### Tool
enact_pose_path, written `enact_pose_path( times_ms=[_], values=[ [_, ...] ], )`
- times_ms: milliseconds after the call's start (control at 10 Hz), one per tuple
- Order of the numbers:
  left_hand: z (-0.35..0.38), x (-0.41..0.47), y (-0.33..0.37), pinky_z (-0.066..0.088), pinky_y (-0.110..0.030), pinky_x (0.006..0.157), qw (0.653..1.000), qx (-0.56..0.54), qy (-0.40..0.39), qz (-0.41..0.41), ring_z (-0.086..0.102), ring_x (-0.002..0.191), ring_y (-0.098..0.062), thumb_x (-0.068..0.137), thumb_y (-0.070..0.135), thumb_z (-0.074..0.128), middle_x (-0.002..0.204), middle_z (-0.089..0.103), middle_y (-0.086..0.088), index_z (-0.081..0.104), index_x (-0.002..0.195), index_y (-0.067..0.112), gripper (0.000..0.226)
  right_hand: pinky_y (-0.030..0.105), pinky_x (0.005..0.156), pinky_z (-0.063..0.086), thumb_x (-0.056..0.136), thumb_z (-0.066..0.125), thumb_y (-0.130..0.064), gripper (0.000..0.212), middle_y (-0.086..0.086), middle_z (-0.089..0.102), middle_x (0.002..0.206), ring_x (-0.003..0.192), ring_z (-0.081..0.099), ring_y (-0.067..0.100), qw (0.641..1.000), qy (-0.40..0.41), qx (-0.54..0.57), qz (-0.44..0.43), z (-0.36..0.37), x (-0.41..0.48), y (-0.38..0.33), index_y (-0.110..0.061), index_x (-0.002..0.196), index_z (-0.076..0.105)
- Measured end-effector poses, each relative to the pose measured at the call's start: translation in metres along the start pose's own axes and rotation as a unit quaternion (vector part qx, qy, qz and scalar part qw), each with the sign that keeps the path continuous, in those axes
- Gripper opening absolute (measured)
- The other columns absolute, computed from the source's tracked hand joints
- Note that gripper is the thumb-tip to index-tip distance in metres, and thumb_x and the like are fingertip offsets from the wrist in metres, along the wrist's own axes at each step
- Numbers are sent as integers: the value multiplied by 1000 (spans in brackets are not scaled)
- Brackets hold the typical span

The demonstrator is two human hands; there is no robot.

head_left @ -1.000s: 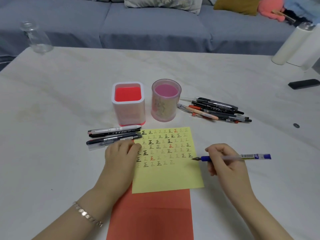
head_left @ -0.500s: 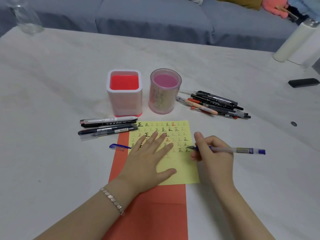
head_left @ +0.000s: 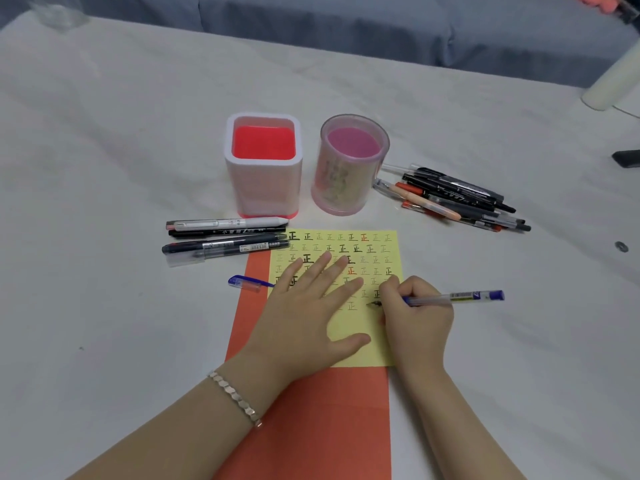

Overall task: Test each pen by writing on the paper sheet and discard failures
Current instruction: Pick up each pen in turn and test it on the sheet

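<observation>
Blue pen pinched in right hand, fingers clenched round barrel near tip, nib touching yellow paper sheet at right side, just below last written char; barrel points out to the right, low over table. Left hand flat on sheet, palm down, fingers spread & released, grasping nothing, pinning paper. Bracelet on left wrist. Sheet covered w/ rows of same char, mostly faint, some black, a couple red. Lies on top of red paper, which sticks out at left edge & toward person. Blue cap loose on table just left of sheets, touching red paper edge. Group of 4 or so pens side by side, just left of sheet's top corner. Behind sheet: square white holder w/ red inside & round clear pink holder, side by side, close but apart. Pile of pens right of round holder, black, orange, clear mixed. Sofa past far table edge.
</observation>
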State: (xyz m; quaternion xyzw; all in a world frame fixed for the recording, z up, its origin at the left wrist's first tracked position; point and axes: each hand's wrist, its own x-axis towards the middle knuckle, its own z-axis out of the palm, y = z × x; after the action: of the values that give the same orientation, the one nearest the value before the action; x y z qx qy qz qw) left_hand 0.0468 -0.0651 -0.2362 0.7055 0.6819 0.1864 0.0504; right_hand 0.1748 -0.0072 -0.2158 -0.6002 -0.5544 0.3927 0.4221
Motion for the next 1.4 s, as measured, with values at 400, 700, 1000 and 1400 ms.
enact_pose_path(
  times_ms=[400,700,1000,1400],
  values=[
    [0,0,0,17,-43,108,1000,-9,6,-5,36,135,-17,73,67,42,142,45,1,55,127,31,67,22,47,31,73,57,-22,35,21,47,49,47,40,16,999,-19,-36,-32,3,0,2,-1,49,42],
    [0,0,0,16,-42,108,1000,-5,3,-6,35,135,-17,73,68,41,143,44,2,54,128,31,67,21,46,27,71,52,-24,34,0,39,42,44,35,11,998,12,-47,-45,3,0,5,-17,43,34],
    [-1,0,1,17,-44,107,1000,-16,2,-10,34,136,-17,72,67,42,143,44,1,54,128,31,68,18,45,27,72,56,-17,35,10,37,43,45,33,9,999,-7,-35,-37,2,1,5,-8,45,35],
    [-1,0,1,16,-43,107,1000,-14,5,-9,35,135,-18,72,67,41,143,44,1,54,128,31,68,13,43,25,78,58,0,46,-6,33,36,42,32,9,999,12,-24,-47,3,1,7,-15,43,32]
  ],
)
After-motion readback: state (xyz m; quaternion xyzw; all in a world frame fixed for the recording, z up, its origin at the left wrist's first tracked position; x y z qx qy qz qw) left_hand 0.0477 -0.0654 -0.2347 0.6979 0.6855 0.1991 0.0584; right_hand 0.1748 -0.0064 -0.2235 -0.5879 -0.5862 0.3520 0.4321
